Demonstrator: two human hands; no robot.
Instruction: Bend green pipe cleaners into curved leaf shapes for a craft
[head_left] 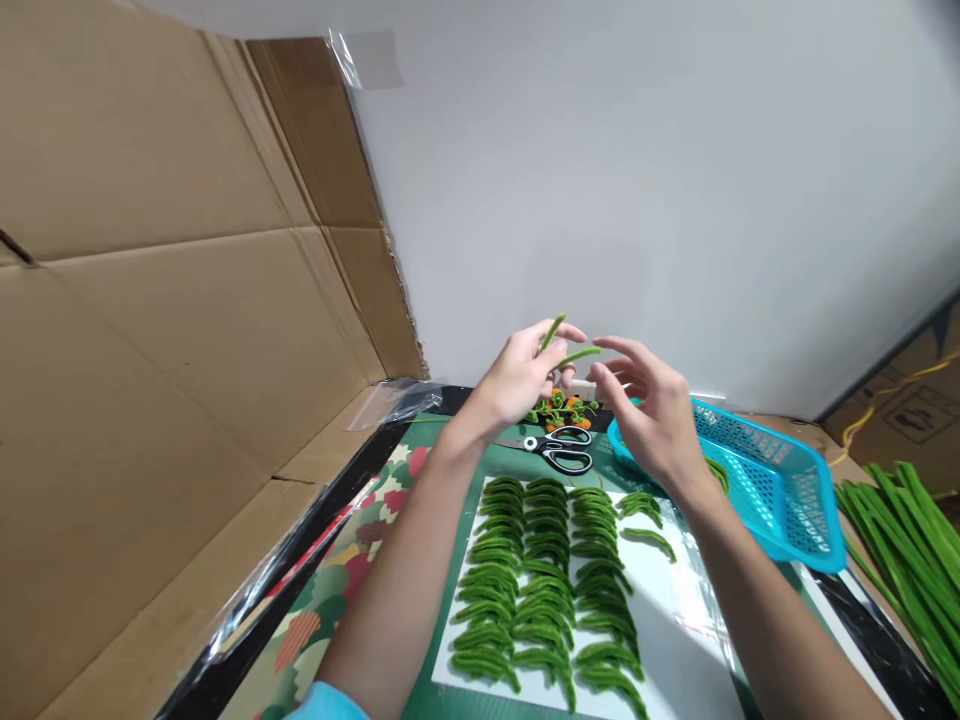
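Note:
My left hand (pixel 529 368) pinches a green pipe cleaner (pixel 577 356) bent into a V, its two ends standing out past the fingers. Close by on the right, my right hand (pixel 649 400) has thumb and fingers apart, near one tip of the stem. Beneath both hands lies a white board (pixel 675 660) bearing several rows of short curved green pipe cleaners (pixel 544 600). The rightmost row holds only a few pieces. Black-handled scissors (pixel 566 450) lie behind the board, under my left wrist.
A blue plastic basket (pixel 806 500) stands at the right, with some green pieces at its near side. Orange and green fuzzy pieces (pixel 559 410) lie behind the scissors. Long green stems (pixel 907 560) are bunched far right. A cardboard wall (pixel 187 350) rises at the left.

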